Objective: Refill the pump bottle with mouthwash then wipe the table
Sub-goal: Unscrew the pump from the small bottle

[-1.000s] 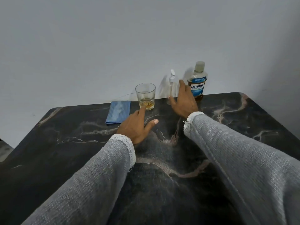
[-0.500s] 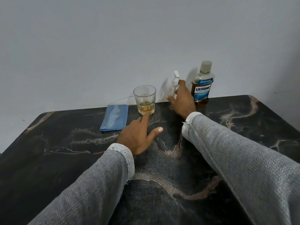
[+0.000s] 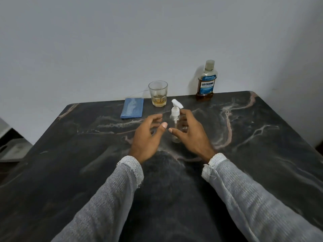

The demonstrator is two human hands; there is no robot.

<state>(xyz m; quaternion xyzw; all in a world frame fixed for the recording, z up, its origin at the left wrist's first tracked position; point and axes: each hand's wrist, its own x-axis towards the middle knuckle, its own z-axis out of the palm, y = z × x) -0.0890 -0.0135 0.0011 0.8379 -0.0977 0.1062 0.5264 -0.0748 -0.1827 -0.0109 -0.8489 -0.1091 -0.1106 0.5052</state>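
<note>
Both arms reach forward – left hand (image 3: pixel 146 137) and right hand (image 3: pixel 191 135) relaxed, fingers spread, thumbs nearly meeting

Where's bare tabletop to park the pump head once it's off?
Bare marble right of the right hand, in front of the mouthwash bottle. Also left of the left hand, in front of the blue cloth. Crowded: the back edge, cloth beside the glass, and around the pump bottle.

Wall (image 3: pixel 122 41): plain pale grey-white, matte, runs behind table; corner at far right. Table (image 3: pixel 262 154): dark marble-look top w/ pink-white veins, rounded far corners, far edge against wall. Left, below table level: grey box-like furniture (image 3: pixel 12 151), partly cut off, blurred. Light: soft, even, dim.
</note>
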